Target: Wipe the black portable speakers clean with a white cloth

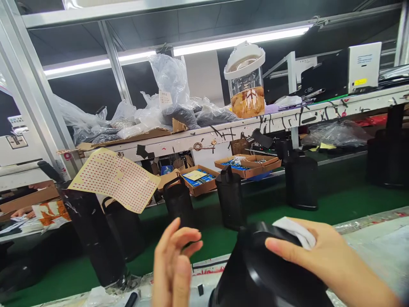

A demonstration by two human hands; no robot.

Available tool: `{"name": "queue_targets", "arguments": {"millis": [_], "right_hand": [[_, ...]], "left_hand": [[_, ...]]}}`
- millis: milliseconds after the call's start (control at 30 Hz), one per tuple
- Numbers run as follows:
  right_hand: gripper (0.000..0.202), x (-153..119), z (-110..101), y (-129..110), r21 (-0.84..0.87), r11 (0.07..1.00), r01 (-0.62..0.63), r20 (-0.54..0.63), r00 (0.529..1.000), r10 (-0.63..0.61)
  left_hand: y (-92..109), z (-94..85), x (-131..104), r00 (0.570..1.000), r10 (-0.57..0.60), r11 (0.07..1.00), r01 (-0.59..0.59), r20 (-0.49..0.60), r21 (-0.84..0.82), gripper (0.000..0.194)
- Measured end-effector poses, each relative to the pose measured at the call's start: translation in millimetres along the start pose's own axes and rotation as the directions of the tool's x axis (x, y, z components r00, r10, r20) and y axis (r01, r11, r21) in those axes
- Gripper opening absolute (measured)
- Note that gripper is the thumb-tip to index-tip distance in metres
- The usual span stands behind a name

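Observation:
A glossy black housing point(265, 268) fills the bottom centre-right, its lower end cut off by the frame. My right hand point(329, 256) grips its top edge with a folded white cloth point(297, 231) pressed against it, the thumb lying on the near face. Just left of the housing, my left hand point(177, 264) is raised with fingers apart and slightly curled, touching nothing.
Black units with handles, among them one at centre point(230, 198) and one at right point(300, 181), stand on a green belt point(262, 211). Above runs a white shelf point(220, 133) with plastic bags and a lidded jar point(247, 91). A yellow dotted sheet point(115, 179) hangs at left.

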State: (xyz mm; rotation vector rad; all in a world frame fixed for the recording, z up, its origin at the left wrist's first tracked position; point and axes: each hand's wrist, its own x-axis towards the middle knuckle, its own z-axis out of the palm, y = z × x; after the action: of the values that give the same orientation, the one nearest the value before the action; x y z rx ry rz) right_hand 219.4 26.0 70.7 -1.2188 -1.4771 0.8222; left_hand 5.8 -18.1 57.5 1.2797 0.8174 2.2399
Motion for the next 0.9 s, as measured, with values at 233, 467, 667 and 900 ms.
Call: {"name": "queue_targets", "arguments": {"millis": [233,467,667,900], "right_hand": [[0.042,15.7,35.5,-3.8,0.041,0.999,0.007,-0.35,0.937,0.008],[0.04,95.1,130.6,33.0,-0.477,0.723,0.5,-0.266,0.701,-0.661],[0.028,128.1,194.9,100.5,-0.445,0.464,0.766,0.217,0.595,-0.774],[0.025,104.9,201.9,129.4,-0.209,0.742,0.637,0.453,0.736,-0.504]], "left_hand": [[21.3,-76.3,49.4,0.95,0.136,0.989,-0.112,-0.282,0.099,0.03],[41.6,-124.0,66.0,0.842,0.136,0.99,-0.097,-0.523,0.101,0.022],[46.5,-133.2,67.1,0.849,0.162,0.986,-0.124,-0.503,0.107,0.018],[39.8,-123.4,65.7,0.881,0.119,0.992,-0.087,-0.457,0.092,0.014]]}}
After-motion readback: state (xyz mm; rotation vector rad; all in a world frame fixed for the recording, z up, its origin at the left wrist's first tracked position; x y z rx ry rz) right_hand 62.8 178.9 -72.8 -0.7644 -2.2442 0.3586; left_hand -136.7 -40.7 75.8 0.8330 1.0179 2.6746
